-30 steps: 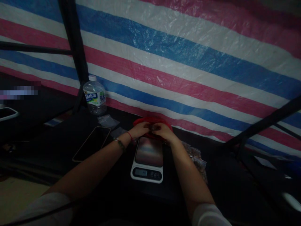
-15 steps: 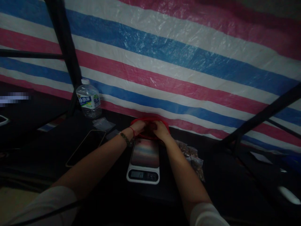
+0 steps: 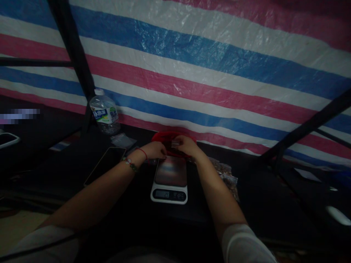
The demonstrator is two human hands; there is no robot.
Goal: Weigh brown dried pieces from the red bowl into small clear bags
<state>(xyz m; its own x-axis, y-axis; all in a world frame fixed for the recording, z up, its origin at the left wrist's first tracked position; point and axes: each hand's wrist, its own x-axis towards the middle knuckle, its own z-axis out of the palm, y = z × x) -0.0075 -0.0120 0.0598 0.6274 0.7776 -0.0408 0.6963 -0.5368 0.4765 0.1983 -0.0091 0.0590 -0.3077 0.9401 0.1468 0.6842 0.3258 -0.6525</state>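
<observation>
My right hand [image 3: 185, 145] pinches a small clear packet [image 3: 174, 144] at eleven o'clock of the scale [image 3: 170, 179]; my left hand [image 3: 155, 150], loosely curled, holds nothing I can see.

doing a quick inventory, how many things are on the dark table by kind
water bottle: 1
phone: 1
digital scale: 1
red bowl: 1
clear bags: 2, an empty one by the bottle, a filled one right of the scale
total: 6

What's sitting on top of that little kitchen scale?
The kitchen scale has a bare platform. The left hand touches its far edge. The right hand covers part of the red bowl behind it.
</observation>
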